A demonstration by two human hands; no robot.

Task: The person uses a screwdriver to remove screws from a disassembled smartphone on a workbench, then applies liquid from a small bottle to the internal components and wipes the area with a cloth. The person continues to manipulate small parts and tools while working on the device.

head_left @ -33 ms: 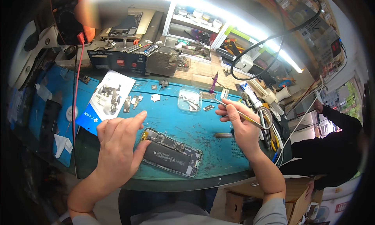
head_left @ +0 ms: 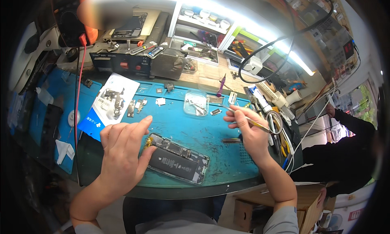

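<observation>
An opened smartphone [head_left: 174, 161] lies tilted on the blue work mat [head_left: 207, 144], its black battery and circuit board showing. My left hand [head_left: 124, 152] is over its left end, fingers stretched out and apart. The thumb rests at or just above the phone's edge; contact is hard to tell. To the right of the phone, my right hand [head_left: 252, 130] is raised over the mat, closed on metal tweezers [head_left: 260, 125]. Their tips point left, near a small dark part [head_left: 215, 112] and a clear plastic box [head_left: 196, 104] of small pieces.
A white and blue card [head_left: 111, 104] bearing small boards lies at left. Behind stand a black bench unit [head_left: 122, 65] and a purple screwdriver [head_left: 221, 85]. Tools and cables [head_left: 280, 128] crowd the right edge; another person's dark sleeve [head_left: 349, 124] is beyond. A black cable [head_left: 243, 65] loops overhead.
</observation>
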